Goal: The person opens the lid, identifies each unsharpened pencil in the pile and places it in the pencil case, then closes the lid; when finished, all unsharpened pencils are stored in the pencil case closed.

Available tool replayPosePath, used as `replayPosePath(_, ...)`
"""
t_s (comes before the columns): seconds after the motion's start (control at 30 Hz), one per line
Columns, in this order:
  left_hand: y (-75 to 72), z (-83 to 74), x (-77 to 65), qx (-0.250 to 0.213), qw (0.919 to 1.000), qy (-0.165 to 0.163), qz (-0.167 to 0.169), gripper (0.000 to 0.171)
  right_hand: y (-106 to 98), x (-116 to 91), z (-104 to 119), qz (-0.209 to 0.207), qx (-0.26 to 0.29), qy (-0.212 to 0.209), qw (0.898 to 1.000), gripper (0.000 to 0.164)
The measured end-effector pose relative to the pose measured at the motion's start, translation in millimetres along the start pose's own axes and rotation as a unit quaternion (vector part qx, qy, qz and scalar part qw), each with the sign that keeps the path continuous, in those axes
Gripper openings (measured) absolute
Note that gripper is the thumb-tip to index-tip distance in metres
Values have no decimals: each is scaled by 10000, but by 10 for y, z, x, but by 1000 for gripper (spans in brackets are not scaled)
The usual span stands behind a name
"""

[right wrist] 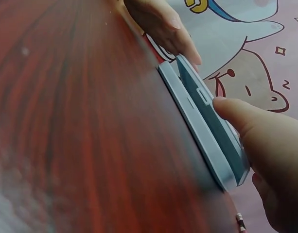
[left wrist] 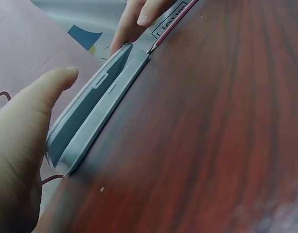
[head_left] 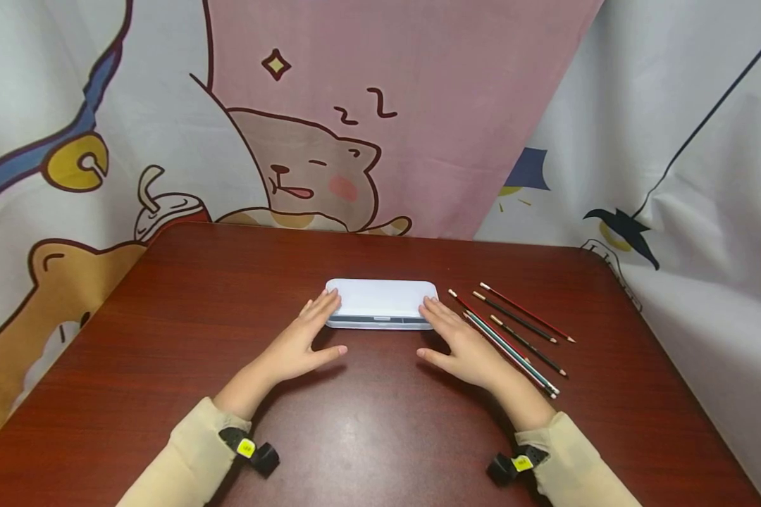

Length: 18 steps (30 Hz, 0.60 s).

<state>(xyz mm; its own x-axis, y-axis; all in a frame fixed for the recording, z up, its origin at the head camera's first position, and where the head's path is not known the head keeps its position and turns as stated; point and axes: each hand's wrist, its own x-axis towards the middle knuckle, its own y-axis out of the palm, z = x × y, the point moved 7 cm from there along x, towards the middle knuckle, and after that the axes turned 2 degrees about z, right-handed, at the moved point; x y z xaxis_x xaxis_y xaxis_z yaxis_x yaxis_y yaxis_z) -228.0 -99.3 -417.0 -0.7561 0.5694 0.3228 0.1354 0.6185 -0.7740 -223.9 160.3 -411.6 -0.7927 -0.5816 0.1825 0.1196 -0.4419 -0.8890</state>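
Observation:
A white pencil case (head_left: 383, 299) lies on the table in the head view, its lid tilted slightly up at the front edge. Both wrist views show a dark gap between the lid (left wrist: 85, 104) and the base (right wrist: 197, 124), with a small clasp on the lid's front edge. At the case's left end, my left hand (head_left: 298, 345) rests straight fingertips on the lid, thumb spread toward the middle. My right hand (head_left: 466, 345) touches the lid's right end in the same way, its thumb apart from the case.
To the right of the case lie several pencils, among them a red pencil (head_left: 526, 312), a dark pencil (head_left: 514, 317) and a close bundle of pencils (head_left: 514, 355) beside my right hand. Behind the brown table (head_left: 380, 408) hangs a cartoon-printed curtain (head_left: 444, 105).

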Motion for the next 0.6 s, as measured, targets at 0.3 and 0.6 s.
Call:
replayPosePath(0.3, 50, 19, -9, -26, 9997, -74, 220, 82, 70, -19, -17, 86, 75, -17, 9999, 77)
replayPosePath(0.6, 71, 54, -21, -15, 9989, -277, 390, 80, 93, -19, -18, 153, 161, -12, 9998, 77)
